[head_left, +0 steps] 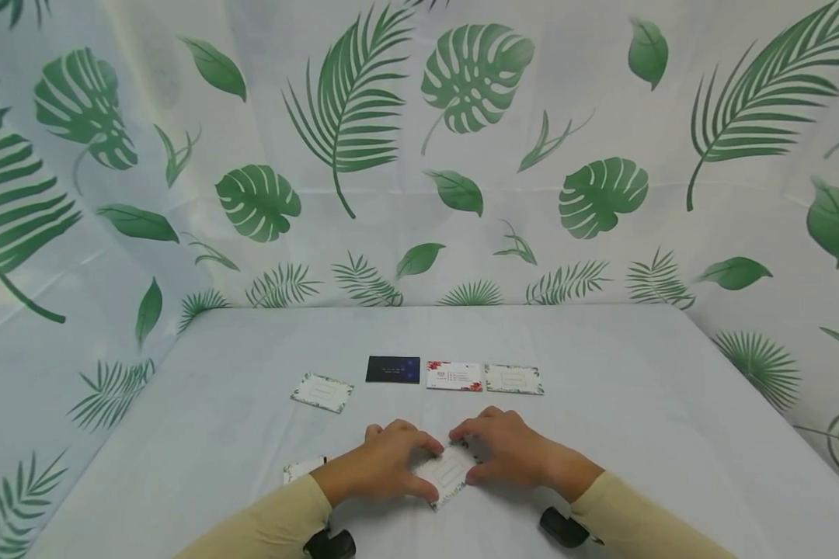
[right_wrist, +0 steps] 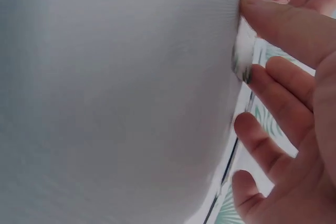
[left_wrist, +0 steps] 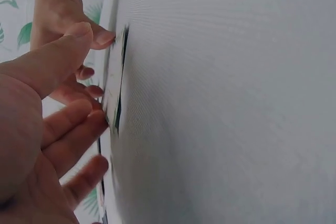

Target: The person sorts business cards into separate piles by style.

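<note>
A white business card with a green leafy border [head_left: 449,470] is between my two hands, close to the tabletop, turned so its corners point toward and away from me. My left hand [head_left: 394,460] holds its left side, thumb at the near corner and forefinger higher up. On the other side my right hand [head_left: 513,452] grips the card by its edges between thumb and forefinger. The card appears nearly edge-on in the left wrist view, where the right thumb meets one end. In the right wrist view the remaining right fingers [right_wrist: 257,135] spread away from the card.
Farther back, a dark blue card [head_left: 393,369], a card with red flowers [head_left: 454,376] and a leafy card [head_left: 514,380] lie in a row. Another leafy card [head_left: 322,392] lies tilted at left. One more card [head_left: 302,470] is partly hidden by my left forearm.
</note>
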`<state>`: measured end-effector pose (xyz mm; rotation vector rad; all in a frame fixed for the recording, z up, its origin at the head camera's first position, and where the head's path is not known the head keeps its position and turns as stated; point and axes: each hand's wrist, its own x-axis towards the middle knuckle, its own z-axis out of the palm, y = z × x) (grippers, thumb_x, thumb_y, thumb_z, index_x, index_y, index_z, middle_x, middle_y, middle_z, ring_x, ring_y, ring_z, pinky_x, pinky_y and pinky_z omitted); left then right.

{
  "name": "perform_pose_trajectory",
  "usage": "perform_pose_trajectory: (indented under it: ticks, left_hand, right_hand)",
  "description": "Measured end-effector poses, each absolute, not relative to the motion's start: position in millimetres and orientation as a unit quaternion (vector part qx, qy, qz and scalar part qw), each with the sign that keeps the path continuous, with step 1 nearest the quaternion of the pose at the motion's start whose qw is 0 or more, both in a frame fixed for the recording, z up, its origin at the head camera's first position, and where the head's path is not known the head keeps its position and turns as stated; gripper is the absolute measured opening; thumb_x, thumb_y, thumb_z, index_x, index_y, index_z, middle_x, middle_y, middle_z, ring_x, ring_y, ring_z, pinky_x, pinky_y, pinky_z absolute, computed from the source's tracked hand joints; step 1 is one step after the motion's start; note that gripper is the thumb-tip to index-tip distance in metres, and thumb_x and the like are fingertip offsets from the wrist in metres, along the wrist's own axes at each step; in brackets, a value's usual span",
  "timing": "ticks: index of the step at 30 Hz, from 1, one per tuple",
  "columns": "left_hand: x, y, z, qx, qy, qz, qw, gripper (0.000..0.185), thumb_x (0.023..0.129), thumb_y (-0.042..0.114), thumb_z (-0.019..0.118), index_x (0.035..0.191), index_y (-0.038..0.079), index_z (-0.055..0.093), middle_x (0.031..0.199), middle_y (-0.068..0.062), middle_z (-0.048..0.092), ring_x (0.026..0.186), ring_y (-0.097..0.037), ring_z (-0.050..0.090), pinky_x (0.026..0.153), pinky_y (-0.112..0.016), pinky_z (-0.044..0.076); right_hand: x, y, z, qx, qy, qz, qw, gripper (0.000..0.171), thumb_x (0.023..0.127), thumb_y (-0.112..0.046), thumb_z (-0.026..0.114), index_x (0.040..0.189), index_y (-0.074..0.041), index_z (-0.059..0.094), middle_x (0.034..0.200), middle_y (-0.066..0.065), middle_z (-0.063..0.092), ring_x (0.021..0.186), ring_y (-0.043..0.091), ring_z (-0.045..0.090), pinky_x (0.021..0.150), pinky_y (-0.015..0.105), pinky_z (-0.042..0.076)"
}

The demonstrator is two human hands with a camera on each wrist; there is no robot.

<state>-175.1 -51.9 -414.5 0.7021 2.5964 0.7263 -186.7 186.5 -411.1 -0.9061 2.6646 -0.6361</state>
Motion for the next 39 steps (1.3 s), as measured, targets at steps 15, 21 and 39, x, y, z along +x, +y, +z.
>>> perform_pose_trajectory:
  ticks: [15,21,39]
  left_hand:
    - [-170.7,-53.3,-416.8,0.251,0.933,0.221,0.133,0.067,0.067,0.042,0.093,0.126,0.021,0.068,0.118,0.016,0.064,0.107,-0.012,0.048,0.082,-0.043,0.027]
    - [-170.0,-55.9,-413.9,0.247,0.941,0.2,0.12,0.055,0.076,0.039,0.088,0.124,0.022,0.067,0.117,0.012,0.065,0.108,-0.013,0.048,0.085,-0.044,0.028]
    - [-185.0,-57.8,-415.6,0.237,0.924,0.285,0.094,0.049,0.081,0.027,0.082,0.125,0.014,0.063,0.12,0.006,0.061,0.12,-0.021,0.047,0.092,-0.046,0.029]
  right_hand:
    - [-181.9,179.7,-413.9,-0.307,0.933,-0.177,0.07,0.044,0.081,-0.035,0.082,0.118,-0.014,0.071,0.107,-0.007,0.068,0.102,0.019,0.051,0.087,0.047,0.038]
    - [-181.2,181.9,-413.1,-0.302,0.929,-0.191,0.094,0.049,0.08,-0.035,0.084,0.122,-0.013,0.07,0.113,-0.005,0.067,0.105,0.02,0.051,0.089,0.049,0.038]
    - [-184.3,193.2,-414.3,-0.283,0.937,-0.203,0.039,0.047,0.08,-0.028,0.082,0.12,-0.01,0.067,0.116,0.002,0.066,0.11,0.025,0.054,0.092,0.051,0.04]
